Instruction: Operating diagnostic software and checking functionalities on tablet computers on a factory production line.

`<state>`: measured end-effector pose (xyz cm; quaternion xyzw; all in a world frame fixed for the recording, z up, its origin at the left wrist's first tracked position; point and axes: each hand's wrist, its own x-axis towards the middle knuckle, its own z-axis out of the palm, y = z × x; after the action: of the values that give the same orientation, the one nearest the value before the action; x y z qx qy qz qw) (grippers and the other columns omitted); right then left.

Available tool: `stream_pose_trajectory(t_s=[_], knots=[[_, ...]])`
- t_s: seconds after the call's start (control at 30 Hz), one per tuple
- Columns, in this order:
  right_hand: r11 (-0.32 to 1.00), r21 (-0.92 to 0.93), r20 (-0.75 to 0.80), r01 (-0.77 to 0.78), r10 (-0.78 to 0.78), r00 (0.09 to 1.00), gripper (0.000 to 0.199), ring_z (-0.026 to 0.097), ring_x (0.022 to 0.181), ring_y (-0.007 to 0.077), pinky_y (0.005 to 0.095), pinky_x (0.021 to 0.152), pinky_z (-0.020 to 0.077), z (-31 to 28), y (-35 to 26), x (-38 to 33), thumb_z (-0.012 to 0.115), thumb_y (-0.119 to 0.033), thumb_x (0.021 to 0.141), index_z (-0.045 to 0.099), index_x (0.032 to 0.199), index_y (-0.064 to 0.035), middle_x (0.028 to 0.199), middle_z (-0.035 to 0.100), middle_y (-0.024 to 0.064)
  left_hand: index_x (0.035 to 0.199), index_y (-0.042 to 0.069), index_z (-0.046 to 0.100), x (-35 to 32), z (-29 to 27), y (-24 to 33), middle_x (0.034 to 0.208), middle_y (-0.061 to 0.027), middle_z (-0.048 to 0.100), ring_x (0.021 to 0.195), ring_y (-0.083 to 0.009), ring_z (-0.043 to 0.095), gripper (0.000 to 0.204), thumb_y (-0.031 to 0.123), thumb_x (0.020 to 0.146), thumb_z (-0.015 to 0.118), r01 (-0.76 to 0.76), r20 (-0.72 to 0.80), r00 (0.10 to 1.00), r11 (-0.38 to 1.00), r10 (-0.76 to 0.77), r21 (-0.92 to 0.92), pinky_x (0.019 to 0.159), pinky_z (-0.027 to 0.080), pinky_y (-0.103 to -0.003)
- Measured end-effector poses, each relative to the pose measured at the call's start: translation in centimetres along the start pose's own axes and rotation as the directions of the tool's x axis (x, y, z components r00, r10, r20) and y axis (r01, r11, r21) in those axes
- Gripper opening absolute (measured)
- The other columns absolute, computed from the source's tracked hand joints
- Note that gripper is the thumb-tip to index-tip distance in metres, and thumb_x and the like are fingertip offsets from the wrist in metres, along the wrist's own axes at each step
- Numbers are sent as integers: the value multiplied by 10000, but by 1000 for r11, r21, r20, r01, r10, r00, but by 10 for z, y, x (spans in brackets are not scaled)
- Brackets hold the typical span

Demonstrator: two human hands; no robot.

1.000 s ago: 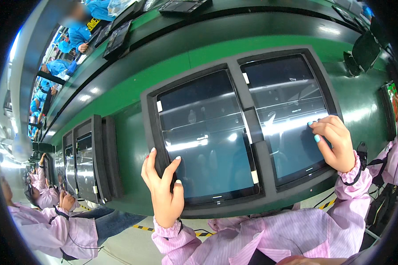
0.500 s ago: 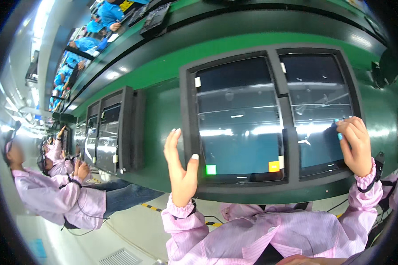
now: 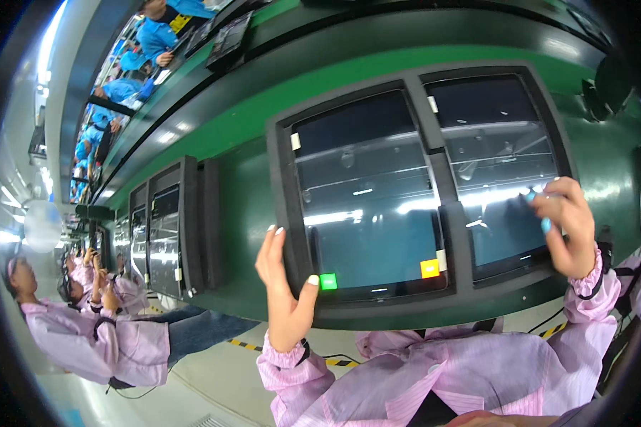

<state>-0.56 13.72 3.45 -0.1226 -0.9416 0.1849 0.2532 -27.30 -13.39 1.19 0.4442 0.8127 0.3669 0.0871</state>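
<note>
A dark grey foam tray (image 3: 283, 213) lies in front of me with two glossy dark glass panels in its recesses. At its left edge is my left hand (image 3: 283, 299), fingers stretched and thumb apart, holding nothing. The thumb tip is close to a green square (image 3: 327, 281) at the lower corner of the left panel (image 3: 367, 213). An orange square (image 3: 430, 268) shows at that panel's other lower corner. Over the right panel (image 3: 498, 192) hovers my right hand (image 3: 571, 220), its fingers bent, with a gap between thumb and forefinger. Blue covers some of its fingertips.
Everything stands on a green bench (image 3: 246, 206). Another foam tray with dark panels (image 3: 165, 231) stands to the left, near a seated person in pink (image 3: 96, 334). Several people in blue work beyond the far rail (image 3: 299, 78). A black stand (image 3: 605, 92) is at far right.
The view has shifted slightly, so the tray appears further left. My right hand's forefinger and thumb have spread a little over the right panel. My left hand remains at the tray's left edge.
</note>
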Motion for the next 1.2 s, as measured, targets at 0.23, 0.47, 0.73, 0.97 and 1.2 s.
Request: stream_pose_trajectory(t_s=[0.23,0.47,0.73,0.97,1.2], knots=[[940,91,238,329,-341,910,214,538,933,277,485,891,365,15,-10,-6,594,-136,615,621,814,-61,984,621,47,1234,28,441,17,15,12,1361,-230,252,1230,-409,228,499,42,737,487,-62,9,998,950,63,307,1018,176,-476],[946,56,291,319,-321,901,198,516,941,285,549,881,335,12,-12,-14,566,-205,653,605,791,-68,983,622,46,1161,38,522,15,15,11,1326,-223,307,1202,-410,264,469,-13,699,461,-63,-113,990,974,90,219,1011,196,-478],[949,60,317,309,-311,896,209,514,946,284,554,873,332,17,-9,-13,556,-235,674,607,788,-67,982,622,46,1137,92,576,14,16,12,1347,-226,293,1220,-405,243,428,91,722,472,-83,-6,995,894,95,440,1018,163,-480],[938,50,343,342,-338,877,220,517,941,271,534,867,345,18,-9,-8,569,-291,711,611,770,-83,963,622,32,1258,54,448,17,16,13,1364,-245,243,1231,-424,201,563,83,697,473,-32,-24,999,958,40,283,1021,153,-490],[942,14,279,335,-325,904,253,515,908,257,520,842,368,9,-5,-13,542,-331,777,597,771,-84,936,628,52,1284,25,395,18,15,20,1373,-228,234,1239,-401,201,594,47,696,475,43,-21,999,954,-38,295,1023,159,-482]])
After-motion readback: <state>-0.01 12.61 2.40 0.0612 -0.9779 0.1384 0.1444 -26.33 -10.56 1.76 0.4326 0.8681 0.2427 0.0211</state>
